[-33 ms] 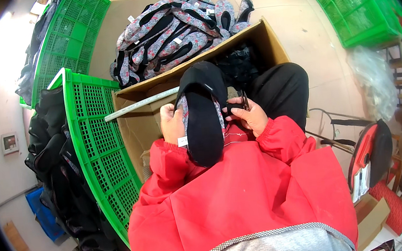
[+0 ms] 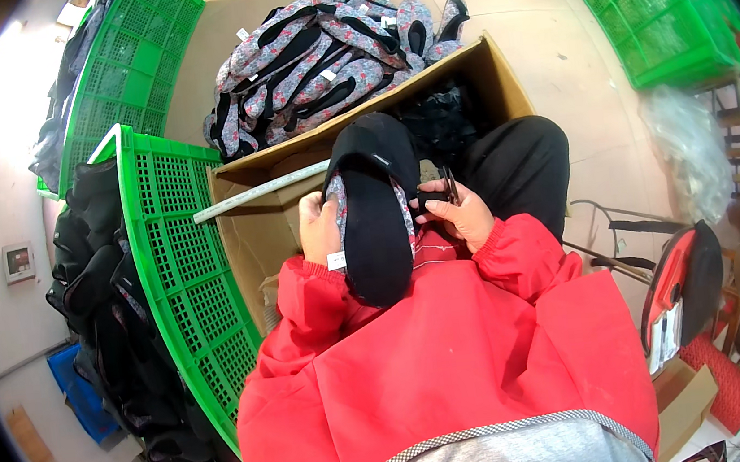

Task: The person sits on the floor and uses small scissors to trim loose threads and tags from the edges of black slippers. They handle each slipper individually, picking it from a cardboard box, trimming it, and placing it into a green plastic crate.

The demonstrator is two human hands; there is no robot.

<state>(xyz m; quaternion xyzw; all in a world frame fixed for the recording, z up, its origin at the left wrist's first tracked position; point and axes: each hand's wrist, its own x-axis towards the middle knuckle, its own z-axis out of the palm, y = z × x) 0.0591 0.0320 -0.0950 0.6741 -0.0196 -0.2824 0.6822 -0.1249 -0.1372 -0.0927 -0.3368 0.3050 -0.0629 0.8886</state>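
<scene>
A black slipper [image 2: 375, 239] with a floral lining and a small white tag [image 2: 336, 261] stands lengthwise over my lap, its rounded toe end away from me. My left hand [image 2: 319, 227] is closed on its left edge, fingers partly hidden behind it. Close to the slipper's right edge, my right hand [image 2: 460, 214] has its fingers closed around a small dark pair of scissors [image 2: 450, 186], mostly hidden by the hand. Whether the right fingertips touch the slipper I cannot tell.
An open cardboard box [image 2: 499, 82] holding dark plastic stands beyond my knees, a pale stick [image 2: 262, 191] across its left end. Behind lies a pile of floral slippers [image 2: 309, 75]. Green crates [image 2: 178, 251] stand left, beside black slippers [image 2: 112, 303]; another green crate [image 2: 636, 14] is far right.
</scene>
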